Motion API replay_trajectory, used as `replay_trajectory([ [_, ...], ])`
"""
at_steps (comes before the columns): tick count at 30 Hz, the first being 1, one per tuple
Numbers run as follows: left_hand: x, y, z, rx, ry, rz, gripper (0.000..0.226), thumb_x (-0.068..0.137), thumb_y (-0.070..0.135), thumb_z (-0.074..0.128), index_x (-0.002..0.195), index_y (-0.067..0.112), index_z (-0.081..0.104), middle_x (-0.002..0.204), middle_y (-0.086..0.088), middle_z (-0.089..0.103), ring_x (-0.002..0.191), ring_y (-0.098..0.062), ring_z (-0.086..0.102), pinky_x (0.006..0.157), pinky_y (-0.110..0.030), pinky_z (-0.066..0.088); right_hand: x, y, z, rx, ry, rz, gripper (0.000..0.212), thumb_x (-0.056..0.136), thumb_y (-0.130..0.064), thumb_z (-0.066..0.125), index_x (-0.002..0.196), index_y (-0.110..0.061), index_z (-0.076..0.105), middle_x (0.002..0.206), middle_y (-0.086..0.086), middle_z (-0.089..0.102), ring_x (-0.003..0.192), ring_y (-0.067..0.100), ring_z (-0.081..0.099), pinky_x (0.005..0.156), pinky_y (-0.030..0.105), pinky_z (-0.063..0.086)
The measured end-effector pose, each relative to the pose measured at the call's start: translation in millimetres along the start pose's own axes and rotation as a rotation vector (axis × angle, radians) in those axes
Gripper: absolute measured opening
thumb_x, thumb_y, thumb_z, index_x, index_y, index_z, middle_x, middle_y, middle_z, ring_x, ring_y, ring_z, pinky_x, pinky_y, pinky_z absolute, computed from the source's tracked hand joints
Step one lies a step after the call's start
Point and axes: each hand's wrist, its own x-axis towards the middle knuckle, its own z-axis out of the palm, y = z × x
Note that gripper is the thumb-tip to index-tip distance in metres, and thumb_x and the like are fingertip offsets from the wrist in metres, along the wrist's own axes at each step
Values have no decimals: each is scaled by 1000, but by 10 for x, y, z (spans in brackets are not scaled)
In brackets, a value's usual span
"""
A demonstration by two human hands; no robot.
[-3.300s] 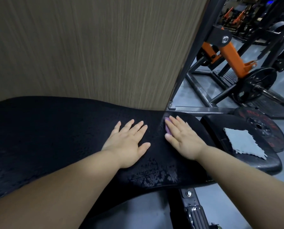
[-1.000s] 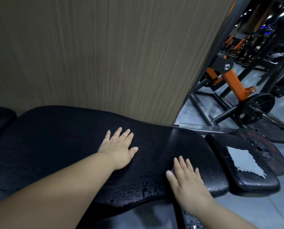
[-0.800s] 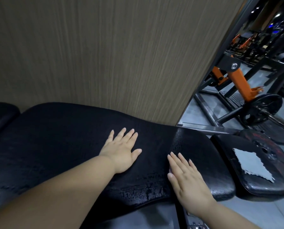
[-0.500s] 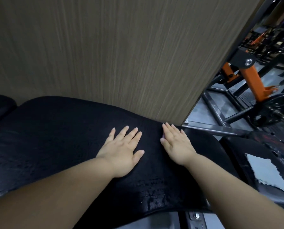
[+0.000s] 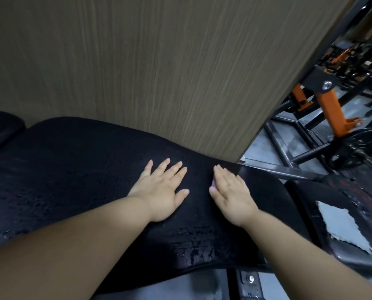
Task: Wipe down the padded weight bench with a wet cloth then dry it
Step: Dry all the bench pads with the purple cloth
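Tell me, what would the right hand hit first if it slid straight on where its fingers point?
The right hand would cross a short strip of bench pad, then probably meet the wood-grain wall panel; any gap between pad and wall is hard to judge.

A wood-grain wall (image 5: 159, 61) rises behind. At right, on grey floor (image 5: 258, 146), black steel bars (image 5: 280, 146) carry an orange arm (image 5: 332, 111) and a weight plate (image 5: 362, 146). A second plate (image 5: 354, 187), apparently red-lettered, lies nearer. Farther machines (image 5: 349, 57) are blurred.

Black bench pad (image 5: 76, 169), purple cloth (image 5: 213, 183), pale grey cloth (image 5: 341, 228), orange machine arm (image 5: 332, 113), brown streaked wall panel (image 5: 159, 61).
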Motion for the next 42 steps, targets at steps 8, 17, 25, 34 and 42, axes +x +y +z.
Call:
replay_trajectory([
  [8,-29,-3,-4,-18,0,-3,63,100,55,9,154,26,-6,162,10,-12,148,-16,-17,119,-49,-10,-1284,-175,281,26,24,-235,62,100,-51,11,153,-19,18,158,-9,18,146,8,11,114,31,10],
  [17,6,-19,16,-12,21,-2,64,100,56,10,155,27,-5,162,10,-11,148,-17,-17,119,-49,-10,-310,-144,133,4,36,-76,87,78,-74,-8,152,-29,1,155,-19,-8,145,4,-7,115,25,-10],
  [25,40,-31,63,-22,47,8,64,100,57,11,155,28,-5,162,11,-11,148,-17,-18,118,-50,-11,800,26,26,13,28,88,56,102,-42,24,153,-22,10,160,-5,7,147,16,3,118,37,2],
  [34,37,-22,51,-11,37,5,64,100,57,11,155,28,-5,162,11,-12,148,-16,-17,118,-49,-11,960,-4,-22,11,34,144,54,102,-42,22,151,-19,20,159,-1,17,147,21,7,118,39,6],
  [42,31,-15,38,-20,19,7,63,100,56,10,155,28,-4,162,11,-10,148,-16,-16,119,-49,-10,-576,-315,165,-37,56,-129,81,89,-66,-1,152,-18,15,159,-3,11,147,18,8,117,30,0],
])
